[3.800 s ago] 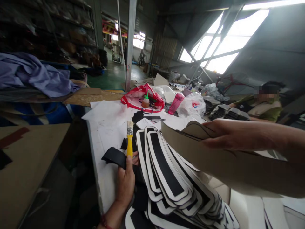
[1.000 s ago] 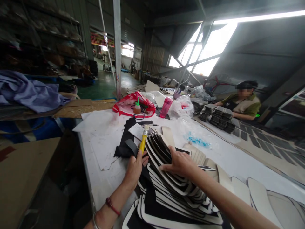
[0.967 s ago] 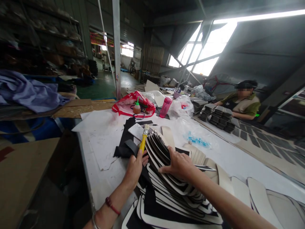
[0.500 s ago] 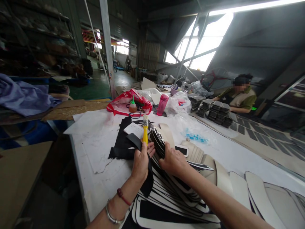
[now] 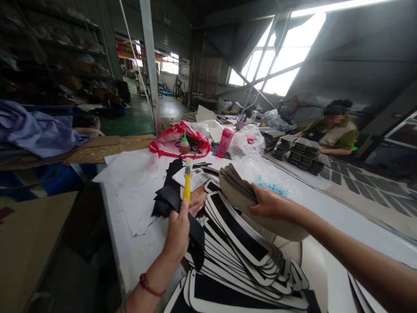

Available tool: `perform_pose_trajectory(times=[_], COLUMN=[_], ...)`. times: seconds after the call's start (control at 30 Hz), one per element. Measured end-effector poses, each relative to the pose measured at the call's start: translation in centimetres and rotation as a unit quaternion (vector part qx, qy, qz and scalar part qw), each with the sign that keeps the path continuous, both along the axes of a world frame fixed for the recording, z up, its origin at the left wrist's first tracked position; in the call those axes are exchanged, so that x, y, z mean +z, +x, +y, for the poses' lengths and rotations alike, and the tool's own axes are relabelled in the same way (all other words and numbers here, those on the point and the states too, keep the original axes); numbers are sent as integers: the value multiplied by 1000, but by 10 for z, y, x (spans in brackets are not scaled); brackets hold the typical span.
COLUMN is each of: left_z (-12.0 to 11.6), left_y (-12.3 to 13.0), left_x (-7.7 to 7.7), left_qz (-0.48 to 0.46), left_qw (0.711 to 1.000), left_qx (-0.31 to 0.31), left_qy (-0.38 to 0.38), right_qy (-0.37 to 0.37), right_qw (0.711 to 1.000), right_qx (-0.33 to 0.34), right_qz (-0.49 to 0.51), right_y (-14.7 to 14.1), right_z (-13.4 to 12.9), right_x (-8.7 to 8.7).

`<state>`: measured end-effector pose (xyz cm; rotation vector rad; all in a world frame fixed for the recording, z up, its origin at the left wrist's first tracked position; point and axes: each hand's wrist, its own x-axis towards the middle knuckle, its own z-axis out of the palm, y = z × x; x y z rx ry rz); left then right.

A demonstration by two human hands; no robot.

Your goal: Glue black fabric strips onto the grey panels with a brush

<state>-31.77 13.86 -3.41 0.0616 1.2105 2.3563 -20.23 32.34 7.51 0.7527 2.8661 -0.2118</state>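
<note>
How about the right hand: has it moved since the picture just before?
Yes, the right hand has moved to the right, judged against the pink bottle.

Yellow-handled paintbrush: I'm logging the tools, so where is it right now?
In the head view, the yellow-handled paintbrush is slightly left of centre, held bristles up in the left hand, to the left of the fanned black-and-white panels.

The brush (image 5: 186,186) pairs a yellow handle with cream bristles; the strip (image 5: 171,195) beside it is solid black. From the brush, the bag (image 5: 168,138) at twelve o'clock is red printed with white, the flask (image 5: 224,143) between one and two pink, the sheaf (image 5: 237,198) toward three plain beige, the panels (image 5: 241,229) toward four black oblongs framed in off-white, the cloth (image 5: 35,130) past nine lavender.
</note>
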Motion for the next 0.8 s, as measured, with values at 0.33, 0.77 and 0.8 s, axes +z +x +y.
perform_pose_trajectory(times=[0.33,0.77,0.8], left_z=[-24,-24,-25], left_y=[7,12,12], left_x=[-19,-39,-38], left_qz=[3,51,49], left_qw=[999,996,996], left_qx=[14,-6,-7], left_qy=[-38,-71,-73], right_qy=[-315,31,24], right_qw=[945,999,999], right_qx=[-72,35,32], right_qz=[-53,-10,-9], right_y=[53,54,55], right_z=[7,-47,-45], right_x=[8,-21,-13])
